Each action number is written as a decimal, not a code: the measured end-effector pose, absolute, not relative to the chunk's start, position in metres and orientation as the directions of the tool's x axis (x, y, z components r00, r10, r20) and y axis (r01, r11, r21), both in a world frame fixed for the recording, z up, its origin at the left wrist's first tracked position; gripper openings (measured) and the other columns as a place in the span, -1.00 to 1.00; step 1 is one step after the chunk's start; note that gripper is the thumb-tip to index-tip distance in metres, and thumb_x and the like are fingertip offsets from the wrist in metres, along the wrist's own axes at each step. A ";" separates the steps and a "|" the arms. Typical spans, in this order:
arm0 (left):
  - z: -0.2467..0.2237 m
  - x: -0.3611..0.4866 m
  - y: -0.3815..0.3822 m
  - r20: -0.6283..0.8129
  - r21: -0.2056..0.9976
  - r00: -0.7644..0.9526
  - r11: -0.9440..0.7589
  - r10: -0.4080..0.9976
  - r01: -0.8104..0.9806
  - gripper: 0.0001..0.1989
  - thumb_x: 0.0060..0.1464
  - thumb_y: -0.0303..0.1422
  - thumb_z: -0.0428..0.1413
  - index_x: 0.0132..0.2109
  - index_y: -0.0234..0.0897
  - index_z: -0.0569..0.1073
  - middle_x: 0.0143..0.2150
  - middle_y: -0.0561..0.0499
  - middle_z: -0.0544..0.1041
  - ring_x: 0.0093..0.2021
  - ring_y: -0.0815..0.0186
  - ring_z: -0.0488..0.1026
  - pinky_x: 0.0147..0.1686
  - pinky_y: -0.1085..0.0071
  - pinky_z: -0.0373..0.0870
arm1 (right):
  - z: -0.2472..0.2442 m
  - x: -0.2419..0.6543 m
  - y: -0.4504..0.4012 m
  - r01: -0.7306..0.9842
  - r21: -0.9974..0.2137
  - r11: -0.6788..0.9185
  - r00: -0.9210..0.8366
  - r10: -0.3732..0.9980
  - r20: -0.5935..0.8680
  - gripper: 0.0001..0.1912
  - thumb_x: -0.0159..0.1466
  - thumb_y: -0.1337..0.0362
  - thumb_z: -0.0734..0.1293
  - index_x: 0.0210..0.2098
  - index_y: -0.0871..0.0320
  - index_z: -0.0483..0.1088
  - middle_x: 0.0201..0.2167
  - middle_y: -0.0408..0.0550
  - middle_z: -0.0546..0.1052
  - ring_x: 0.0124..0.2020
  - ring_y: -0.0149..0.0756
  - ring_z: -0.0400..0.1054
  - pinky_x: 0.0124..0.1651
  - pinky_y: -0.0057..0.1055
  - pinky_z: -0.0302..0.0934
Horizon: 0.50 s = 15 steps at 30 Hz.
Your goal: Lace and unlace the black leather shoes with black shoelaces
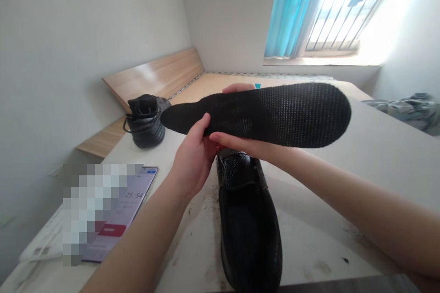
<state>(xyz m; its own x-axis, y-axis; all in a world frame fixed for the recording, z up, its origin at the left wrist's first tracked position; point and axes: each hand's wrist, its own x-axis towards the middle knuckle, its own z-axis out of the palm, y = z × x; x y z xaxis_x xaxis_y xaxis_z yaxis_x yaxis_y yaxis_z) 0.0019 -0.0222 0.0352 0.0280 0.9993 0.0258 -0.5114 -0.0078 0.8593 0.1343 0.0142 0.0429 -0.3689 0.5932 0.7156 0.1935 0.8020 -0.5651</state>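
Observation:
A long black insole point(292, 114) with a mesh-textured wide end is held up roughly level across the view. Its narrow end points left. My left hand point(194, 160) grips it near the middle, thumb on the face turned to me. My right hand point(228, 141) also holds it, close beside the left, with the thumb along the lower edge. Fingertips show above the upper edge; the other fingers are hidden behind it. Below my hands, a black leather loafer point(250, 219) stands on the white tabletop point(309, 229), its toe pointing away and its opening facing up.
A black lace-up shoe point(147, 123) stands at the back left. Left of my left arm lies a phone point(129, 206) with a lit screen, partly pixelated. A wooden board point(158, 75) leans by the wall. Folded cloth point(409, 110) lies at the far right, below the barred window point(343, 13).

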 end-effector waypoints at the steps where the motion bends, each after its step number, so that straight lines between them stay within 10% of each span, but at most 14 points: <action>1: 0.036 0.001 -0.022 0.051 0.865 0.035 -0.027 0.998 -0.501 -0.70 0.24 -0.24 -0.07 -0.17 -0.22 0.54 -0.16 0.00 0.62 -0.07 0.18 0.55 -0.16 0.34 0.48 | 0.044 0.135 0.014 0.196 -0.581 0.790 -0.363 0.609 0.705 -0.42 0.07 0.19 0.49 0.00 0.00 0.17 -0.01 -0.04 0.42 0.04 -0.15 0.37 0.17 -0.23 0.28; 11: 0.038 -0.012 -0.029 0.230 0.967 0.296 -0.252 0.927 0.038 -0.85 -0.02 -0.26 0.03 -0.30 -0.20 0.37 -0.35 0.06 0.38 -0.26 0.22 0.36 -0.17 0.30 0.31 | 0.048 0.142 0.016 0.343 -0.574 0.743 -0.223 0.658 0.719 -0.49 0.16 0.09 0.44 0.02 -0.10 0.18 0.19 -0.04 0.34 0.14 -0.14 0.31 0.16 -0.11 0.28; 15: 0.043 -0.018 -0.036 0.090 0.689 0.481 -0.403 0.872 0.602 -0.69 -0.11 -0.19 0.25 -0.30 -0.18 0.31 -0.23 0.05 0.36 -0.19 0.16 0.29 -0.18 0.26 0.24 | 0.050 0.141 0.020 0.383 -0.534 0.754 -0.058 0.596 0.801 -0.54 0.14 0.09 0.45 -0.06 -0.02 0.20 0.04 0.03 0.39 0.12 -0.14 0.31 0.20 -0.15 0.24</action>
<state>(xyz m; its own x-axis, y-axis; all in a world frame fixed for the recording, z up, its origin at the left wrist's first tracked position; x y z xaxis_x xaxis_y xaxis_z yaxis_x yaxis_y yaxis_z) -0.0182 -0.0355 0.0431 0.4810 0.8721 0.0903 0.6021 -0.4034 0.6890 0.1406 0.0197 0.0500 -0.0578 0.5964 0.8006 0.3825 0.7540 -0.5340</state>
